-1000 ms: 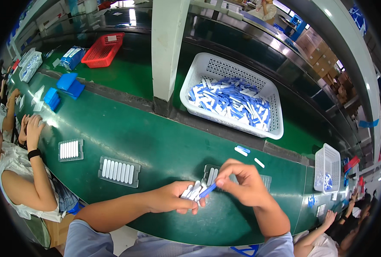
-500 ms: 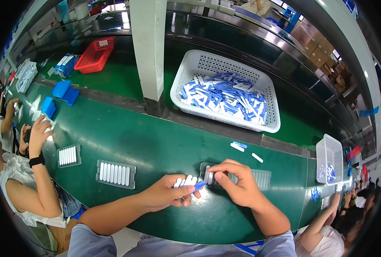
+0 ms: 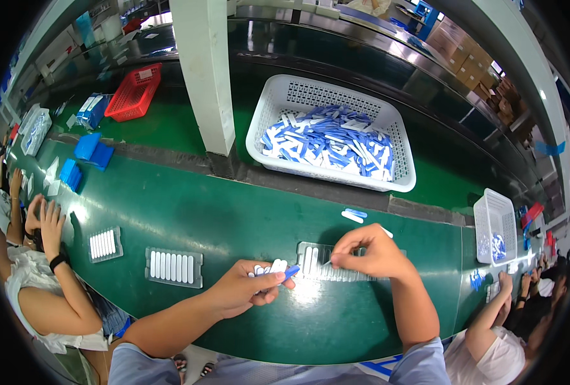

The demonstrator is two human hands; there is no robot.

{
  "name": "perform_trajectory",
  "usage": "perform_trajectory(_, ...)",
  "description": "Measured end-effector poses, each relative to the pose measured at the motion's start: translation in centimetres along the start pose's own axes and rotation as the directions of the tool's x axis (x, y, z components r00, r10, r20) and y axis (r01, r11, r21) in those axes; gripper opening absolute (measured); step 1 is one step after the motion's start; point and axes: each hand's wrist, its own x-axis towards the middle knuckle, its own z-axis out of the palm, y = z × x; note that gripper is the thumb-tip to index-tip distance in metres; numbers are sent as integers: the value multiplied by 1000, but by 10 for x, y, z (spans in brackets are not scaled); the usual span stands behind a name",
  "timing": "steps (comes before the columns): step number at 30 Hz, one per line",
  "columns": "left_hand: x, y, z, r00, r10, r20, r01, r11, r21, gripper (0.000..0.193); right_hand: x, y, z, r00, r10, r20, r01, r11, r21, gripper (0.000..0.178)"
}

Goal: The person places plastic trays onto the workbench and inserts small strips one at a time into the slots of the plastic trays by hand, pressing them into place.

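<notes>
left hand [image 3: 243, 289]: palm up, gripping a bunch of white sticks [image 3: 269, 267]
right hand [image 3: 368, 253]: fingertips pinched, over one clear tray [image 3: 317, 263]

Bright, even overhead light, source out of frame. Glossy green surface [image 3: 234, 218] throws a white glare patch just below the clear tray [image 3: 336, 266] and a smaller one at far left. Shadows soft and short. Strong fisheye: belt edges bow, black vignette rings the frame. Centre sharp; rim detail small and smeared.
</notes>
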Motion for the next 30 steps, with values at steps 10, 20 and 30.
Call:
perform_trajectory(10, 0, -1, 1, 996, -32, -80, 24, 994, -108, 26, 1, -6, 37, 980, -129, -152, 8, 788, -616, 54)
perform_trajectory(20, -1, -5, 2, 985, -137, 101, 145, 986, -82, 24, -5, -16, 56, 927, -365, -90, 309, 875, -372, 9)
perform_trajectory(30, 2, -12, 10, 997, -68, 46, 73, 992, -107, 23, -21, -23, 46, 999, -30, 34, 18, 952, 305, 10)
